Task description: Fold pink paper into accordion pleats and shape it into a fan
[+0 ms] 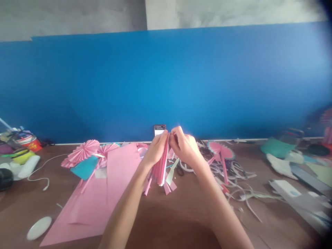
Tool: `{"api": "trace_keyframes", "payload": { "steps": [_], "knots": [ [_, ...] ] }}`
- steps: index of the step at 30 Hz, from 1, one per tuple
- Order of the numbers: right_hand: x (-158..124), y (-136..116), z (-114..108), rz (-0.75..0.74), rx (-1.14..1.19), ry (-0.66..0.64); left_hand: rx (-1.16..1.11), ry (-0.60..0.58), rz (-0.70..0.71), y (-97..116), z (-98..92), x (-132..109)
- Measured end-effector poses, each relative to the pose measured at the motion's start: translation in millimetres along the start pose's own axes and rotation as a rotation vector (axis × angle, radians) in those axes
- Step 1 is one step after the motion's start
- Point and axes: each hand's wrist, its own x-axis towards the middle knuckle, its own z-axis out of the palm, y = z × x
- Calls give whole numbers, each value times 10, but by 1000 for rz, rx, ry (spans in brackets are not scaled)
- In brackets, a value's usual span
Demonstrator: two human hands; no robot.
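A pleated pink paper fan (161, 169), folded into a narrow bundle with pale edges, is held up over the middle of the table. My left hand (157, 148) is closed around its upper left side. Fingers of my right hand (183, 145) pinch at its top end, close to the left fingertips; the exact pinch point is partly hidden. Below and behind the bundle lie pink paper strips (169, 186) and a pale green paper piece (172, 172). A phone (159, 129) with a lit screen leans behind my hands.
Large pink paper sheets (90, 207) and finished pink fans (86, 150) lie to the left, with a teal piece (84, 167) on them. Curled white strips (243, 193) and another pink fan (221, 152) are at right. A white mouse (39, 228) sits front left. A blue partition (166, 79) stands behind.
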Motion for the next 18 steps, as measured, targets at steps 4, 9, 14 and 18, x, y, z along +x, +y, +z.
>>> {"api": "trace_keyframes", "payload": {
  "steps": [4,9,14,18],
  "knots": [
    [-14,10,-7,-14,-35,-20,-55,-39,-26,-13,14,1],
    [-30,-6,-26,-30,-48,-8,-103,-40,-34,-22,49,-13],
    [-30,-10,-6,-53,-21,38,-157,-3,-48,-32,60,7],
    [-38,-10,-8,-83,-9,56,-201,-16,-28,-50,67,27]
  ]
}}
